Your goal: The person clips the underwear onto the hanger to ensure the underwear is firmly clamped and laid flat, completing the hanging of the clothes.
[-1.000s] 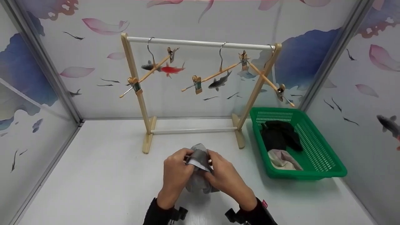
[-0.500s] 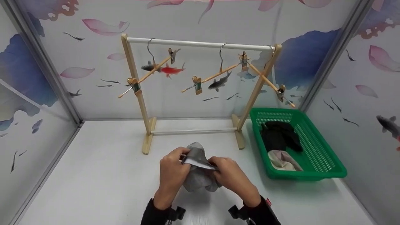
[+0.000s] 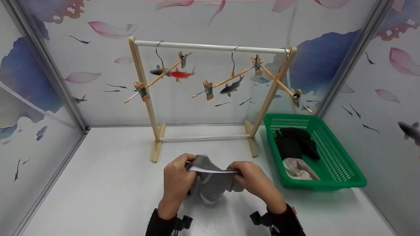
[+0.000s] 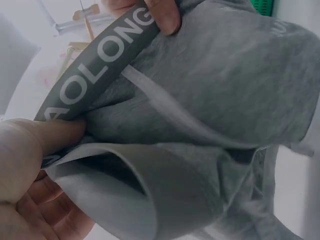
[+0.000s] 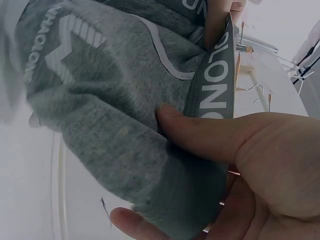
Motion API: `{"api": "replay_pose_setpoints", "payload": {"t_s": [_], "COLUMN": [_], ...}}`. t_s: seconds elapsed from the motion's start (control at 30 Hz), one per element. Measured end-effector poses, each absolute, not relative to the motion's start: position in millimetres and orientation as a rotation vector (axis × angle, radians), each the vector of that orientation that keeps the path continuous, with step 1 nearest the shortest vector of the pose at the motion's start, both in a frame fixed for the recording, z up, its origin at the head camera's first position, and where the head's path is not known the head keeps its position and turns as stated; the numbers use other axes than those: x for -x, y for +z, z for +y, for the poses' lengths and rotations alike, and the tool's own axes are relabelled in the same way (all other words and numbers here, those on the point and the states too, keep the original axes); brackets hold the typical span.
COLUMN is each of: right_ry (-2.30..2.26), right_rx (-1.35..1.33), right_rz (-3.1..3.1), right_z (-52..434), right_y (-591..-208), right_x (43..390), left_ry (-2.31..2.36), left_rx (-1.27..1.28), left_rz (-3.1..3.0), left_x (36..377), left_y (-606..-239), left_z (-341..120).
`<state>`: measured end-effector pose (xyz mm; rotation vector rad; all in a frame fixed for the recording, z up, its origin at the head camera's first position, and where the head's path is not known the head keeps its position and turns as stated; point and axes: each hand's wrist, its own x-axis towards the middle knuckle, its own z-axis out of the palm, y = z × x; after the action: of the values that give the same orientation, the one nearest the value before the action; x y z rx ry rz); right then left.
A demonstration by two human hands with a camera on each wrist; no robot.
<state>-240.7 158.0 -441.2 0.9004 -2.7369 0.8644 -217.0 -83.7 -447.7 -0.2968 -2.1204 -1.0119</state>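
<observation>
A pair of grey boxer briefs (image 3: pixel 215 183) hangs between my two hands above the white table (image 3: pixel 108 183). My left hand (image 3: pixel 178 178) pinches one end of the waistband (image 4: pixel 95 62), and its thumb lies over the band in the left wrist view. The other end is gripped by my right hand (image 3: pixel 257 182), thumb on the grey cloth. White capital letters run along the dark waistband. Below it the legs droop in folds, one leg opening (image 4: pixel 115 180) gaping towards the left wrist camera. Most of my fingers behind the cloth are hidden.
Beyond my hands stands a wooden rack with a white top bar (image 3: pixel 210 47). Three clip hangers (image 3: pixel 233 77) hang from it. To the right, a green plastic basket (image 3: pixel 328 184) holds black clothing (image 3: pixel 295 144) and a pale cloth (image 3: pixel 299 168). Patterned walls enclose the table.
My hands have moved apart, left hand to the left and right hand to the right. The bunched waistband is now stretched nearly straight between them, and the briefs have spread out.
</observation>
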Motion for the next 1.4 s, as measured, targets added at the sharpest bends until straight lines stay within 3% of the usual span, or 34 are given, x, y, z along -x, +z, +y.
{"api": "replay_pose_setpoints", "payload": {"t_s": [0.37,1.07,1.4], "right_ry": [0.917,1.508,1.671], "right_rx": [-1.024,-0.462,-0.306], "right_rz": [-2.786,-2.362,-2.185], "right_z": [180.4,214.5,227.8], "right_y": [-435.0,-420.6,-413.9], "right_x": [247.1,251.6,249.7], "left_ry": [-0.953,-0.910,-1.437], "left_rx": [0.342,0.408,0.311], "left_rz": [-2.176,-2.285,-2.106], "left_x": [218.6,216.3,209.1], "left_y": [-447.8,-442.8,-430.0], "left_z": [-91.2,-132.8,-157.8]}}
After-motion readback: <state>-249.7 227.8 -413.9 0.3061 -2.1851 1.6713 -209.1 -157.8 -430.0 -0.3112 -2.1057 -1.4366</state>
